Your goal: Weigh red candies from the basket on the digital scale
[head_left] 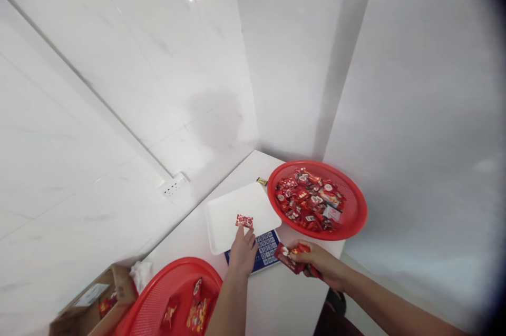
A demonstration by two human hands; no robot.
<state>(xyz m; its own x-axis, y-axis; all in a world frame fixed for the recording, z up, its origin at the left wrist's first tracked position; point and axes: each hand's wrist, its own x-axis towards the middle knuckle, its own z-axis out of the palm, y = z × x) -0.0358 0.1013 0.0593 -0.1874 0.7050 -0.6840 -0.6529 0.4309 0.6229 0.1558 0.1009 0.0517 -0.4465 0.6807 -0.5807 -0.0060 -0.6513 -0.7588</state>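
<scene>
My left hand (243, 252) reaches over the near edge of a white scale tray (233, 203). Its fingertips pinch a small red-and-white wrapped candy (244, 220). To the right, my right hand (326, 265) is closed around several red candy packets (290, 259), just beside the scale's blue keypad (266, 252). The keypad is partly covered by my left hand. Behind my right hand stands a round red basket (358, 217) with many wrapped candies (306, 199) in it.
A second red basket (148, 294) with a few packets stands at the lower left. Beside it are an opened cardboard box (124, 280) and crumpled white material (141, 274). A power strip (174, 185) is on the wall behind the white table (272, 299). A small yellow packet (261, 181) lies behind the tray.
</scene>
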